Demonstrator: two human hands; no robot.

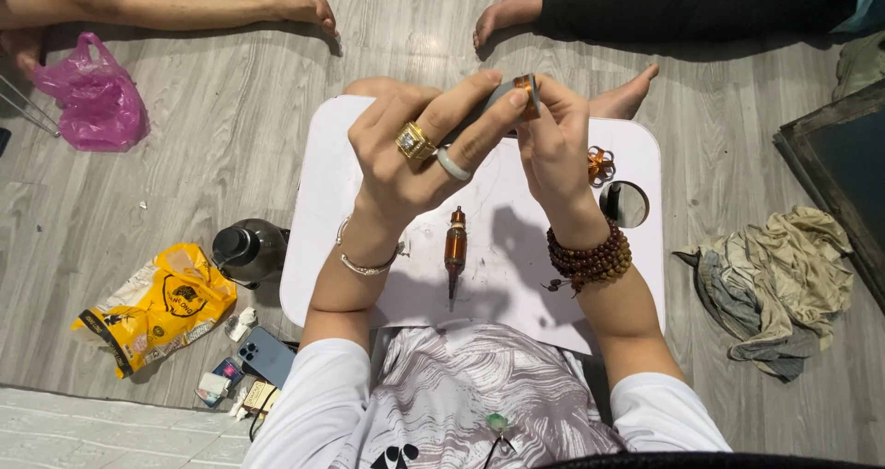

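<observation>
- A small grey-and-copper part (518,89) is pinched between the fingertips of the left hand (415,151) and right hand (553,146), held together.
- The part is best kept steady above the white tray (323,248).

Between the fingertips of the left hand (419,151) and right hand (553,142) sits a small cylinder (518,89), dull grey metal with a glossy copper-coloured band at the end nearest the right fingers. On the left fingers, a shiny gold-toned ring (416,141) and a smooth, pale, stone-like ring (453,164). Below the fingers, on the matt white plastic tray (323,211), lies a motor armature (455,248) with lustrous copper winding and a dull steel shaft. Just right of the right fingers, a coil of bright copper wire (600,164). The right wrist wears polished brown wooden beads (590,257); the left, a shiny metal bangle (367,264). The floor (184,183) looks like matt grey wood-grain.
</observation>
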